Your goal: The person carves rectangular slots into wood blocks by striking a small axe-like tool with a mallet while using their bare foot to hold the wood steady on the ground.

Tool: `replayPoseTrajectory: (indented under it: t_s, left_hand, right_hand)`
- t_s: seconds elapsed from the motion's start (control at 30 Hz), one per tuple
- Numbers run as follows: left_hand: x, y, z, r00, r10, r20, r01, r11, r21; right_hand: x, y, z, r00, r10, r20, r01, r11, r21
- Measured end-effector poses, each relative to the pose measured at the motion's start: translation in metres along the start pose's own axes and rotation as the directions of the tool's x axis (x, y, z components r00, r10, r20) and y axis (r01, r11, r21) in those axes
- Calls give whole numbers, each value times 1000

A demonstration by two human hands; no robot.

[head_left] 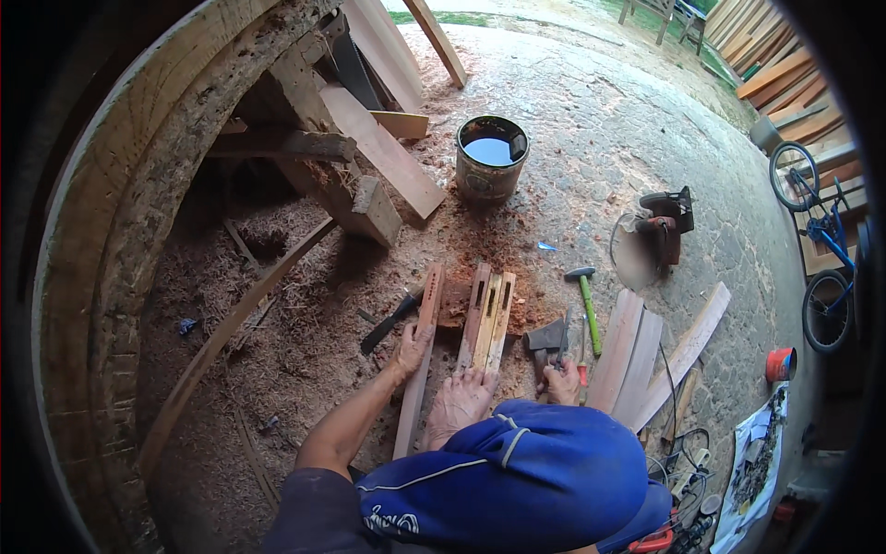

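My left hand (411,353) is closed round a long wooden piece (413,406) that has a row of small holes near its far end. To its right, several slotted wooden bars (486,314) lie side by side, and my bare foot (459,402) rests on their near ends. My right hand (561,382) is closed on a slender dark metal tool (564,340), whose exact kind is unclear. Beside that hand lie an axe head (543,340), a red-handled tool (582,372) and a green-handled hammer (589,309). My blue-clad knee (563,462) hides part of the near ground.
A bucket of dark liquid (489,171) stands ahead, with a circular saw (666,226) farther right. Loose planks (616,355) lie at right. A dark blade (388,325) is left of my left hand. Wood shavings (305,319) cover the ground beneath a heavy bench (101,231).
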State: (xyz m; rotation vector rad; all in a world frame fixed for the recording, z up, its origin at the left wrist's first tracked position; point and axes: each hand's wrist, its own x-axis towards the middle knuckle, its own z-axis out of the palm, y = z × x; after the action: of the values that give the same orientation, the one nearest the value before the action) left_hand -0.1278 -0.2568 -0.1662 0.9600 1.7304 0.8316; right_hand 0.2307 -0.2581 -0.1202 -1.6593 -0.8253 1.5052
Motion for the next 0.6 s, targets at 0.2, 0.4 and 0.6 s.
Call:
replayPoseTrajectory:
  t_s: [0.2, 0.4, 0.6]
  left_hand:
    - [14, 32, -5, 929, 357, -98, -297, 877, 377]
    - [23, 17, -22, 998, 24, -59, -7, 961, 276]
    - [19, 28, -4, 929, 331, -167, -142, 734, 664]
  right_hand:
    - [-1, -7, 5, 999, -20, -48, 20, 1000, 6]
    - [-6, -12, 9, 999, 15, -36, -15, 1000, -2]
    - [2, -3, -4, 998, -47, -41, 46, 999, -26]
